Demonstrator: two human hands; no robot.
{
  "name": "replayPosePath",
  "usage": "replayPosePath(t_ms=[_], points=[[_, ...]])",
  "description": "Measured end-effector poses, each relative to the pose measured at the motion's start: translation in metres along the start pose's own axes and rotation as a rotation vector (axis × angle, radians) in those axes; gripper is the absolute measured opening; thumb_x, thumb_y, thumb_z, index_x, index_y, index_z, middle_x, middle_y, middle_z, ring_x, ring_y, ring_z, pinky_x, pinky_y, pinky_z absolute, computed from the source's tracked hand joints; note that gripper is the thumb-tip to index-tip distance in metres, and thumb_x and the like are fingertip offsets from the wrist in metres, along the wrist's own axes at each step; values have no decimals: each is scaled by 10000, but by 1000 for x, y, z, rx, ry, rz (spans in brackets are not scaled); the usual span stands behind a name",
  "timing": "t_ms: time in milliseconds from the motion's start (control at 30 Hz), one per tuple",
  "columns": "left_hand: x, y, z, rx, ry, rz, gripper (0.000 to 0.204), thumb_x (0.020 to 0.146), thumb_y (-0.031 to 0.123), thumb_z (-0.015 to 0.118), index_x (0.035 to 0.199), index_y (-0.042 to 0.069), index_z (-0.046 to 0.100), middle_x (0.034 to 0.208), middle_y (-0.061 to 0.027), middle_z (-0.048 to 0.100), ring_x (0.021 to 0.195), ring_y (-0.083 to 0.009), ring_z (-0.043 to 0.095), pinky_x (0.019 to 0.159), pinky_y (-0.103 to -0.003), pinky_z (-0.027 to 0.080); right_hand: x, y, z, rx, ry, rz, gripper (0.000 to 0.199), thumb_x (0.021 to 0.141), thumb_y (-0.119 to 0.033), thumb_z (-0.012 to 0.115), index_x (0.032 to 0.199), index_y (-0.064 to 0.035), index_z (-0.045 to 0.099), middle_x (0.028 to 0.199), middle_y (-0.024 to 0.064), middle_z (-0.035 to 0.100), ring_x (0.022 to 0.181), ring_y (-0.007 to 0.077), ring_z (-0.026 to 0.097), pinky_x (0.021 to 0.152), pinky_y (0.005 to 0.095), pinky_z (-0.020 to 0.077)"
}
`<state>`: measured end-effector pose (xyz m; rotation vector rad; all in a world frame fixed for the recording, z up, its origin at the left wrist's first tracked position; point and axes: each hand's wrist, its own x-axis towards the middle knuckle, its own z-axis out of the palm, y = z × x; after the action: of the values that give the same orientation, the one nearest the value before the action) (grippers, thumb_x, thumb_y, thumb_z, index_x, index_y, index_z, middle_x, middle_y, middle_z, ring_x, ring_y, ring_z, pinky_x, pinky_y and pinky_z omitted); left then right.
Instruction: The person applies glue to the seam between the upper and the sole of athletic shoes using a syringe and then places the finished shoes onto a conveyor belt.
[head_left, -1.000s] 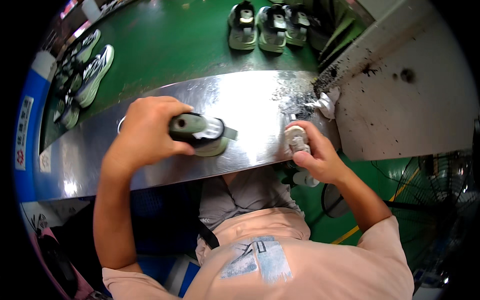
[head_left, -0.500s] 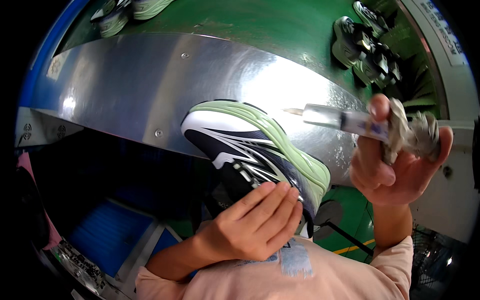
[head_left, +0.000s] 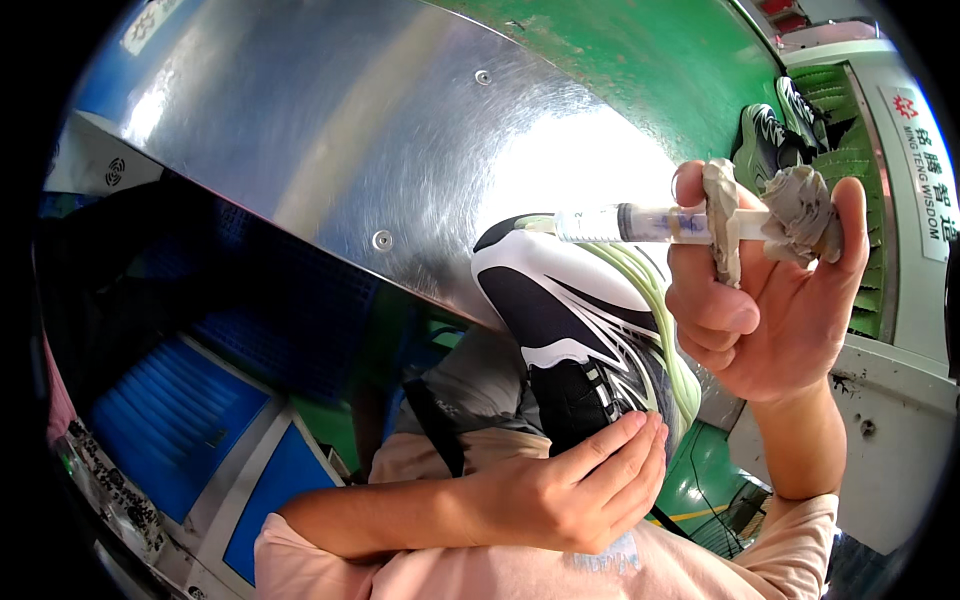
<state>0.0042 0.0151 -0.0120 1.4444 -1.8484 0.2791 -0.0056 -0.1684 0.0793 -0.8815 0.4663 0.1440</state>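
Note:
A black, white and pale green running shoe is tilted on its side, toe pointing away, at the edge of the metal ledge. My left hand is closed on the shoe around its collar and heel, the fingertips on its upper. In my right hand is a clear syringe, held level, its finger flange and plunger end wrapped in greyish tape. Fingers hook the flange and the thumb lies against the plunger end. The syringe's nozzle is over the sole edge at the toe; whether it touches cannot be told.
A shiny metal ledge with screws runs along a green conveyor belt. Other similar shoes stand on the belt by a machine opening with green strip curtains. Blue panels lie at lower left.
The view has turned, shifting the surroundings. The syringe, formerly apart from the shoe, is now with its nozzle over the toe's sole edge. My left hand keeps its hold on the shoe.

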Motion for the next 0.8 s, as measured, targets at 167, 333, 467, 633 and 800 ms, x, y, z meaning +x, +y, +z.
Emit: replayPosePath(t_ms=[167, 333, 467, 633, 800], points=[[-1, 0, 0, 5, 16, -7, 203, 845, 168, 522, 924, 33, 650, 1001, -98, 672, 985, -229, 639, 944, -360, 478, -5, -9, 13, -178, 91, 33, 924, 819, -809, 239, 1231, 17, 290, 588, 12, 384, 440, 76, 273, 391, 208, 260], [-1, 2, 2, -25, 22, -26, 196, 836, 158, 534, 927, 33, 654, 1008, -103, 671, 991, -232, 637, 947, -360, 478, -30, 14, 8, -185, 140, -173, 939, 785, -829, 322, 1184, 21, 294, 578, 4, 408, 426, 50, 295, 384, 198, 271], [0, 3, 1, -56, 3, -52, 197, 834, 153, 536, 938, 34, 654, 1024, -107, 667, 995, -233, 635, 945, -360, 480, -46, 17, -7, -329, 35, -210, 904, 767, -830, 376, 1141, -9, 323, 554, -14, 403, 408, 44, 293, 381, 194, 264], [4, 3, -4, -102, -44, -64, 180, 832, 134, 557, 952, 51, 661, 1022, -100, 669, 983, -231, 644, 922, -355, 496, -74, 42, -24, -169, 15, -377, 1035, 689, -889, 368, 1139, 43, 362, 607, -12, 416, 478, 47, 344, 445, 191, 286], [9, 6, -6, -66, -62, -108, 139, 815, 111, 583, 916, 73, 671, 1000, -76, 678, 974, -223, 647, 896, -337, 502, -99, 70, -36, -16, 69, -462, 1110, 634, -902, 427, 1166, 71, 368, 671, -19, 403, 532, 51, 372, 495, 190, 305]])
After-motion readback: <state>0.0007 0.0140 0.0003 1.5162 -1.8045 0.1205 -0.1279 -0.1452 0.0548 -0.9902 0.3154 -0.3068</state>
